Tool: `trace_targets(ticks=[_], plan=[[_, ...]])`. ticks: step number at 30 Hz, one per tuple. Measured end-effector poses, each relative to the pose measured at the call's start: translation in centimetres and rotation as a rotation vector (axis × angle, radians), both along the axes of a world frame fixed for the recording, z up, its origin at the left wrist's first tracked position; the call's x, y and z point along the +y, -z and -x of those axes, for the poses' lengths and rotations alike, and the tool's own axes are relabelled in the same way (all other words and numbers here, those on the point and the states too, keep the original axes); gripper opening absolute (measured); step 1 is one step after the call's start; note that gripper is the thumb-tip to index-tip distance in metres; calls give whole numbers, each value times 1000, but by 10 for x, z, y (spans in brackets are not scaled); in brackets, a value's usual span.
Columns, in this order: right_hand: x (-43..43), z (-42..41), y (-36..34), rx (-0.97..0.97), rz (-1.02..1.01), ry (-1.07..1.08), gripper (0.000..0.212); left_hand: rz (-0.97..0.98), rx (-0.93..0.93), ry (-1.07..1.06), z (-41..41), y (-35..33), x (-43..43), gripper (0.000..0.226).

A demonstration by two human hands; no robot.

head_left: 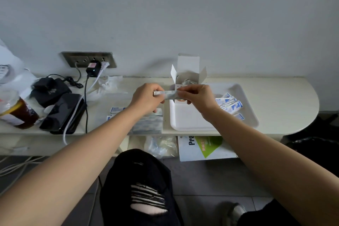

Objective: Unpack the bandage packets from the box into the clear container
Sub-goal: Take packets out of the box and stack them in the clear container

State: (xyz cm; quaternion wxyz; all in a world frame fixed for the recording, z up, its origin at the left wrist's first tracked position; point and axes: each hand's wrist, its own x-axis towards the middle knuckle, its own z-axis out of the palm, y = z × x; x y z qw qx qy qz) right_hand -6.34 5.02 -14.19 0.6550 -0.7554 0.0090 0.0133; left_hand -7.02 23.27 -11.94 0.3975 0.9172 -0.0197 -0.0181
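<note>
A person's two bare hands met above a cream desk, holding a short strip of bandage packets between them. The strip's long axis ran level from left to right, one end pointing at each hand. The left hand pinched the left end with curled fingers and thumb; the right hand pinched the right end the same way.

Just behind the hands stood a small white box, upright with its top flaps open, in the far left corner of a shallow pale container. Loose packets, white with blue print, lay in a pile against the container's right side. More packets lay on the desk under the left wrist.

The desk had a rounded right end and stood against a plain pale grey wall. On the left were a socket plate with plugs and cables, a dark phone and a cup of brown drink.
</note>
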Motion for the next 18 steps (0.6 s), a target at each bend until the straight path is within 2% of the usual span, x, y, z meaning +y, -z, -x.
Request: trace_targets(ticks=[3, 7, 11, 15, 18], plan=[[16, 0, -1, 18, 4, -59, 9, 31, -21, -12, 5, -2, 20, 10], [28, -3, -3, 15, 102, -91, 7, 39, 51, 5, 8, -6, 40, 11], [45, -6, -4, 22, 188, -131, 11, -109, 74, -25, 9, -8, 64, 8], [58, -4, -4, 38, 165, -115, 11, -230, -4, -74, 7, -3, 75, 9], [62, -4, -6, 66, 147, -118, 14, -228, -51, -45, 5, 0, 73, 9]])
